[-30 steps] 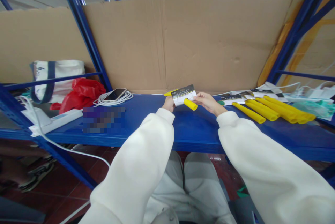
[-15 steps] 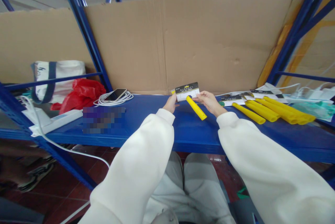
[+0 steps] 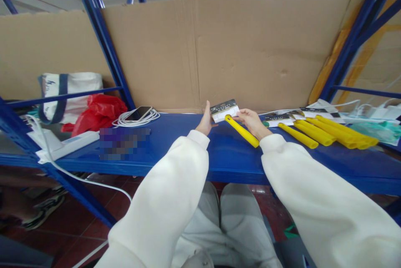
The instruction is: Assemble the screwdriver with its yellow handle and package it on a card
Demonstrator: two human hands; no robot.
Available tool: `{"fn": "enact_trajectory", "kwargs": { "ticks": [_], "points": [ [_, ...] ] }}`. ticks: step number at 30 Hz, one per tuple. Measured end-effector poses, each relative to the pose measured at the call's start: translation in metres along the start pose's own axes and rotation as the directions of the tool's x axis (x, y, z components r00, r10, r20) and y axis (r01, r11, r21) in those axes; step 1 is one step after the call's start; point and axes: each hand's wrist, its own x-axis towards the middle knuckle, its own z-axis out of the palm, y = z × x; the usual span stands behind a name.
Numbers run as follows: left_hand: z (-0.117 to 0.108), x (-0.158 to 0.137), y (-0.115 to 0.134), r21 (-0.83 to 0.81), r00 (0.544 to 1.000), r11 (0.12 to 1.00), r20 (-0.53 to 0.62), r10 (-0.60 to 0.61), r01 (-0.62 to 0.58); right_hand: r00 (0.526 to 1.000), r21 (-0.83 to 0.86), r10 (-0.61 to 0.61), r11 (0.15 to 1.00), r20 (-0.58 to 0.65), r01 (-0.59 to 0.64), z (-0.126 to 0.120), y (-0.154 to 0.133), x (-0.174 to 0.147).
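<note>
The right hand (image 3: 252,121) is pinching the small black-and-white printed card (image 3: 224,110) on the long yellow plastic tube (image 3: 242,130) above the blue metal shelf (image 3: 225,155), while the left hand (image 3: 205,122) is hovering open beside it, best steadying the card's left edge.

Smooth yellow plastic tube (image 3: 242,131), matt.

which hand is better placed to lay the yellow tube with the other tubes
Right, probably. The right hand already grips the yellow tube and card, and the tube pile lies on its side. The left hand is open.
</note>
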Motion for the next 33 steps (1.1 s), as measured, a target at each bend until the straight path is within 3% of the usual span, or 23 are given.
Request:
{"fn": "enact_trajectory", "kwargs": {
  "ticks": [5, 10, 19, 30, 33],
  "points": [
    [0.004, -0.005, -0.002, 0.136, 0.995, 0.991, -0.102, 0.012, 0.002, 1.0, -0.016, -0.014, 1.0, -0.009, 0.014, -0.001, 0.003, 0.002],
    [0.001, -0.005, -0.003, 0.152, 0.991, 0.988, -0.137, 0.008, 0.013, 0.996, -0.011, -0.077, 0.997, -0.039, 0.076, -0.003, 0.005, 0.005],
    [0.006, -0.015, 0.0, 0.122, 0.997, 0.992, -0.074, -0.007, 0.016, 0.997, 0.028, -0.052, 0.998, -0.065, 0.054, -0.005, 0.006, 0.009],
    [0.013, -0.024, 0.007, 0.019, 0.987, 0.999, -0.152, 0.042, -0.04, 0.99, 0.031, -0.047, 0.999, 0.129, 0.043, 0.0, -0.001, -0.003],
    [0.012, -0.023, 0.007, -0.007, 0.988, 0.999, -0.153, 0.033, -0.035, 0.991, 0.028, -0.027, 0.999, 0.134, 0.023, 0.0, 0.001, -0.002]
  ]
}}
